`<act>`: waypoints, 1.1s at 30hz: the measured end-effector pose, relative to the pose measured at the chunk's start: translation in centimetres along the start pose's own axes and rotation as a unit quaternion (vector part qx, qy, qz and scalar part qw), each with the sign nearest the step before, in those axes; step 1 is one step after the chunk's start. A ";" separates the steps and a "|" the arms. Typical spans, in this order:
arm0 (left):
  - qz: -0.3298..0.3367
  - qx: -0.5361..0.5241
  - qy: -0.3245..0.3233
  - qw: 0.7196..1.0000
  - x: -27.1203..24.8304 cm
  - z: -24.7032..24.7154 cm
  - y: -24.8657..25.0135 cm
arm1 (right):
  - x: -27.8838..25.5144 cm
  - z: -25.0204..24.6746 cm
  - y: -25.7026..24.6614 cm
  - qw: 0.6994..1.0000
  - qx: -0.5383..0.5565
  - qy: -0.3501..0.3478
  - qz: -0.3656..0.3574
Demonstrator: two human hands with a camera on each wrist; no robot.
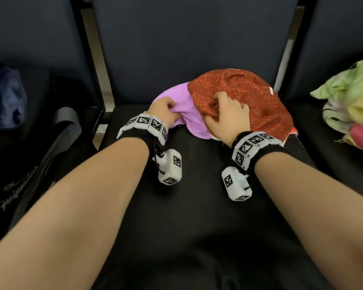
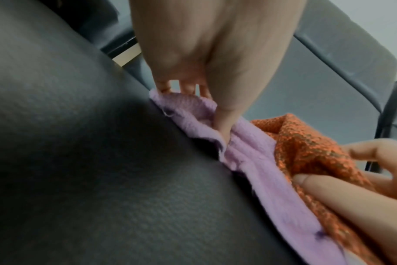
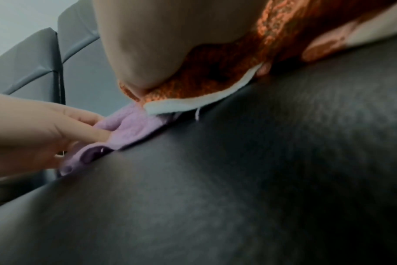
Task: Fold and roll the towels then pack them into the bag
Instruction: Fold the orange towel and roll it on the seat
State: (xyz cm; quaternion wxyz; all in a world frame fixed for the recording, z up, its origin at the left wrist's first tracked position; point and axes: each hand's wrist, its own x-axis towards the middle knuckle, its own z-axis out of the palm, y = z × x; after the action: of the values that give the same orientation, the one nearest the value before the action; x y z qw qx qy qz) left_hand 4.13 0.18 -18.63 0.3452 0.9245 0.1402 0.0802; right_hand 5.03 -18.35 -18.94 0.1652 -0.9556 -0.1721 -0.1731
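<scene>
Fingers of the left hand (image 1: pixel 163 107) curl down into the lilac towel (image 1: pixel 182 109), bunching a fold of it; in the left wrist view the thumb (image 2: pixel 224 125) digs into the crumpled purple cloth while the other fingertips (image 2: pixel 163 87) press its far edge against the black seat (image 1: pixel 197 206). Well to the left of those fingers, on the neighbouring seat, sits a dark bag (image 1: pixel 19 164) with a grey strap and pale script lettering on its side.

Just right of the left fingers, the lilac towel runs under the orange towel (image 1: pixel 243 97), which overlaps it and spreads in a rumpled mound toward the seat back. Fingers of the right hand (image 1: pixel 228 116) are bent and clutch a gathered ridge of the orange cloth near where the two towels meet; the left wrist view shows the right thumb (image 2: pixel 329 186) and a finger pinching that orange fold. From the right wrist view the orange towel's white underside (image 3: pixel 193 100) shows along its near edge, lying on the seat and touching the lilac one (image 3: pixel 134 125).

Far right of the right fingers, on the next seat and well apart from both hands, lies a heap of loose cloths (image 1: pixel 352 105) in green, yellow and pink.
</scene>
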 end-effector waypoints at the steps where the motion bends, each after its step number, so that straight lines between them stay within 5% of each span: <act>1: -0.006 -0.019 0.003 1.000 -0.1 -0.2 -0.1 | -0.1 -0.1 -0.2 1.000 0.017 0.004 0.008; 6: -0.002 -0.058 0.029 0.998 -1.4 -2.1 1.1 | -0.2 -3.1 -0.9 0.999 0.047 -0.015 0.008; 12: -0.043 0.035 0.053 0.997 -6.1 -5.9 4.2 | -1.8 -10.0 -2.6 0.997 0.013 0.015 0.078; 19: -0.014 -0.063 0.107 0.992 -11.9 -14.2 7.5 | -5.4 -19.4 -4.8 0.984 0.110 0.077 0.119; 24: 0.009 0.008 0.026 1.000 -15.5 -16.3 8.4 | -7.2 -21.0 -6.0 0.958 0.237 0.064 0.152; 29: 0.073 0.004 -0.203 0.976 -17.7 -14.4 8.7 | -6.8 -20.6 -7.5 0.924 0.365 0.023 0.114; 33: 0.111 -0.048 -0.202 0.972 -17.1 -11.6 8.5 | -6.3 -20.5 -8.1 0.859 0.500 0.012 0.109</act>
State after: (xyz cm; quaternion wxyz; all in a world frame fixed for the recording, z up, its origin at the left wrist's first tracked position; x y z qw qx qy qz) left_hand -13.18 -4.20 -5.14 0.3992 0.9138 -0.0402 -0.0637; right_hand -9.29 -20.56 -1.14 0.6405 -0.7551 -0.1285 -0.0564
